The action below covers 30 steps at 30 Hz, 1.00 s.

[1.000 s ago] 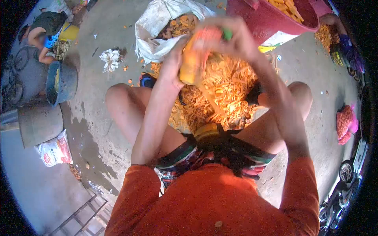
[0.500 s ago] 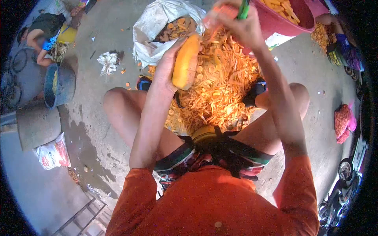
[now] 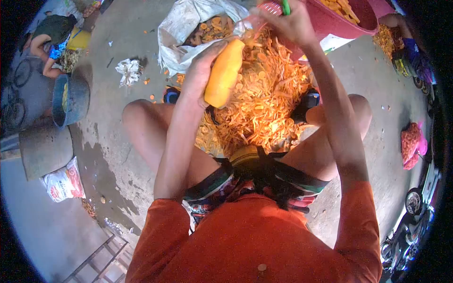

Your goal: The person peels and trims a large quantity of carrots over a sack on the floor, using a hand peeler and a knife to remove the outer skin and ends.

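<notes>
My left hand (image 3: 196,73) is wrapped round a thick peeled carrot (image 3: 223,74), held tilted above the ground with its upper end pointing away from me. Up and to the right, my right hand (image 3: 298,26) grips a peeler (image 3: 286,7) with a green part showing; a red ridged part by the fingers is blurred. Below both hands, between my feet, spreads a heap of orange carrot peelings (image 3: 264,106) with cut round ends among them. An open white sack (image 3: 171,53) holding more carrot ends stands just beyond my left hand.
A pink tub (image 3: 325,30) of peeled carrots stands at the upper right. On the left are a blue-grey bucket (image 3: 78,101), a printed sack (image 3: 63,181) and a crouching person (image 3: 52,35). Another person (image 3: 415,59) sits far right, above a red net bag (image 3: 410,144).
My right hand has shifted slightly up with the peeler, showing more of its red ridged part. The carrot stays in my left hand, at nearly the same spot.
</notes>
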Motion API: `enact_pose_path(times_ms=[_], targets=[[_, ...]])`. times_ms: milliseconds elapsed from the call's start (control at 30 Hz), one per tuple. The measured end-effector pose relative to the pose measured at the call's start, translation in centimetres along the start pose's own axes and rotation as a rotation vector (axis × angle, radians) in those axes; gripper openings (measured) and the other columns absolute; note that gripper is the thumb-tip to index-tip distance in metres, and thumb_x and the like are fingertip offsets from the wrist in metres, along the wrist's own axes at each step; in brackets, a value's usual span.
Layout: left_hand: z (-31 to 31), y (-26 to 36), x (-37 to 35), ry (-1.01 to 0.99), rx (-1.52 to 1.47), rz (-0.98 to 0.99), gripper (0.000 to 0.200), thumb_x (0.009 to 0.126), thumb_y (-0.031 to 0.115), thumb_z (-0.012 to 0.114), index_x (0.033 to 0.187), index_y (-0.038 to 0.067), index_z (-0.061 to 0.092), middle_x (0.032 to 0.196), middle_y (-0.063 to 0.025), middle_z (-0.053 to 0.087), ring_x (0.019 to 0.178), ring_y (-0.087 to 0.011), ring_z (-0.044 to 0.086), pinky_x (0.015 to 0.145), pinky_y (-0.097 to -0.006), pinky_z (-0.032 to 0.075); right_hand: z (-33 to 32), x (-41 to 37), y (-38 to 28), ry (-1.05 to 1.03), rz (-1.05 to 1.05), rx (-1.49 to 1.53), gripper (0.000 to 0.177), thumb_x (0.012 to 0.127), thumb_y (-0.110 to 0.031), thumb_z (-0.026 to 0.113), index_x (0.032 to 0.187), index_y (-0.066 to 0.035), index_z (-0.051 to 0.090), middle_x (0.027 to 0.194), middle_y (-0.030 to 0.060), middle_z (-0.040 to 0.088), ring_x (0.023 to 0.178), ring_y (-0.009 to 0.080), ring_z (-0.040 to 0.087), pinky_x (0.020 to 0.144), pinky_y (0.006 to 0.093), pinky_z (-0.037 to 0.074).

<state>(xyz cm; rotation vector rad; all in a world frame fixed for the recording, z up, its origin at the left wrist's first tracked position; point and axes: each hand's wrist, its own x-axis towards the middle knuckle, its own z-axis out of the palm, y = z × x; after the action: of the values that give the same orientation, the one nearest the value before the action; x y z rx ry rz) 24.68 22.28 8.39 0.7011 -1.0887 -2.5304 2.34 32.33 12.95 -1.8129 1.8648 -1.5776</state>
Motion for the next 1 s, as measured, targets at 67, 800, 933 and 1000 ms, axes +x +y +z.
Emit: enact_pose_path(times_ms=[67, 800, 933, 1000], targets=[[0.2, 0.7, 0.3, -0.057, 0.018, 0.002, 0.034, 0.099, 0.031, 0.057, 0.120, 0.005, 0.064, 0.097, -0.0067, 0.070, 0.076, -0.0146, 0.068, 0.058, -0.0261, 0.055, -0.6, 0.7, 1.0, 0.068, 0.140, -0.130, 0.019, 0.087, -0.014, 0.076, 0.098, 0.000, 0.068, 0.092, 0.0073, 0.072, 0.084, 0.0127, 0.067, 0.071, 0.0301, 0.055], [-1.1, 1.1, 0.8, 0.062, -0.004, -0.013, 0.028, 0.097, 0.023, 0.059, 0.116, 0.002, 0.065, 0.096, -0.0061, 0.071, 0.078, -0.0142, 0.069, 0.065, -0.0272, 0.058, -0.5, -0.8, 1.9, -0.181, 0.218, 0.040, 0.029, 0.086, -0.009, 0.077, 0.113, -0.003, 0.067, 0.097, 0.0059, 0.073, 0.091, 0.0168, 0.068, 0.081, 0.0320, 0.054], [0.0, 1.1, 0.6, 0.061, -0.004, 0.030, 0.032, 0.098, 0.023, 0.058, 0.121, 0.001, 0.063, 0.101, -0.0071, 0.070, 0.081, -0.0147, 0.069, 0.068, -0.0268, 0.058, 2.4, -2.1, -2.8, -0.396, -0.240, 0.023, 0.035, 0.082, -0.016, 0.080, 0.113, -0.005, 0.068, 0.096, 0.0091, 0.073, 0.084, 0.0202, 0.066, 0.079, 0.0358, 0.054], [-0.6, 1.0, 1.0, -0.008, -0.065, -0.005, 0.035, 0.098, 0.022, 0.057, 0.125, 0.000, 0.060, 0.104, -0.0086, 0.070, 0.083, -0.0169, 0.069, 0.071, -0.0270, 0.058, 2.3, -2.2, -1.4, -0.324, -0.197, 0.042, 0.032, 0.083, -0.015, 0.079, 0.111, -0.005, 0.068, 0.100, 0.0092, 0.072, 0.086, 0.0206, 0.066, 0.081, 0.0341, 0.053]])
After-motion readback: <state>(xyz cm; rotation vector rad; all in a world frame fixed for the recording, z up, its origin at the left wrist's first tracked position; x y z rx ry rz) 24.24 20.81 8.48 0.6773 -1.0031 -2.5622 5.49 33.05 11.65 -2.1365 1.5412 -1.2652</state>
